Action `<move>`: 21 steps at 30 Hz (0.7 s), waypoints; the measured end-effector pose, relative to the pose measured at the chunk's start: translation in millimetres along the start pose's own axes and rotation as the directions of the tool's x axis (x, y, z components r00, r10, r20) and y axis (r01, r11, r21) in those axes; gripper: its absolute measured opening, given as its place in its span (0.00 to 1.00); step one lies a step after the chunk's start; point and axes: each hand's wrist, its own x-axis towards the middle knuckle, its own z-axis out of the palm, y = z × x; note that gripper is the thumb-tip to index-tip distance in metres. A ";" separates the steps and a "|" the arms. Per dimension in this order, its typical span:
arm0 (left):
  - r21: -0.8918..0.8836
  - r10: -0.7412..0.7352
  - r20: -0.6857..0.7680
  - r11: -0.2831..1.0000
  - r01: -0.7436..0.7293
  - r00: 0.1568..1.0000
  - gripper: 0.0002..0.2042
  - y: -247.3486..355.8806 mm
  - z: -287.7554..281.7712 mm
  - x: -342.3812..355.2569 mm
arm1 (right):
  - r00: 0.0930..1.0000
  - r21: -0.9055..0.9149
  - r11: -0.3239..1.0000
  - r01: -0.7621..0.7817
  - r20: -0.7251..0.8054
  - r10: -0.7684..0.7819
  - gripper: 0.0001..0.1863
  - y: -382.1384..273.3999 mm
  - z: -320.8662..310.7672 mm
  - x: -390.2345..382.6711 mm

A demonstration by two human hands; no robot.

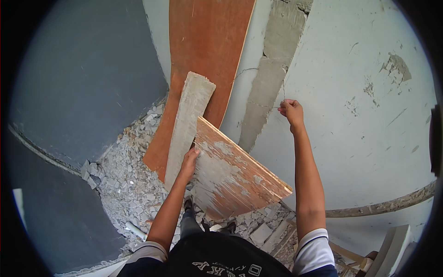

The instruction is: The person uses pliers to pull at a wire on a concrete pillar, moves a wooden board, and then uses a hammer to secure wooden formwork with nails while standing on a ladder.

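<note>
My left hand (pixel 190 164) grips the left edge of a square plywood board (pixel 235 175), its face patchy with grey residue. Behind it, a long grey plaster-coated strip (pixel 188 97) rests against a tall reddish-brown plywood sheet (pixel 207 32). My right hand (pixel 291 113) is raised to the right of the board, in front of the pale wall (pixel 357 124), with fingers pinched. Thin dark lines run by the fingertips; I cannot tell if they are wire or cracks, nor what the fingers hold.
Grey panels (pixel 87 64) stand on the left. Plaster rubble (pixel 127 175) surrounds my feet, with a short white pipe (pixel 136 231). A curved, rough strip (pixel 383 207) runs along the lower right wall, near leaning white boards (pixel 390 251).
</note>
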 end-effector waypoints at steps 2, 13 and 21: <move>-0.025 -0.008 -0.026 1.000 0.007 1.000 0.24 -10.4 -3.0 23.3 | 0.998 0.051 0.998 0.034 0.053 -0.037 0.14 -17.3 -11.7 -16.6; 0.113 -0.118 -0.005 0.987 0.118 0.993 0.37 -68.9 -68.6 167.3 | 0.828 -0.123 0.935 -0.332 -0.513 0.227 0.20 174.1 -85.4 -299.3; 0.416 -0.337 0.117 0.871 0.262 0.934 0.38 -125.7 -82.5 277.4 | 0.365 0.175 0.540 -0.823 -0.565 0.740 0.27 202.3 -29.7 -641.1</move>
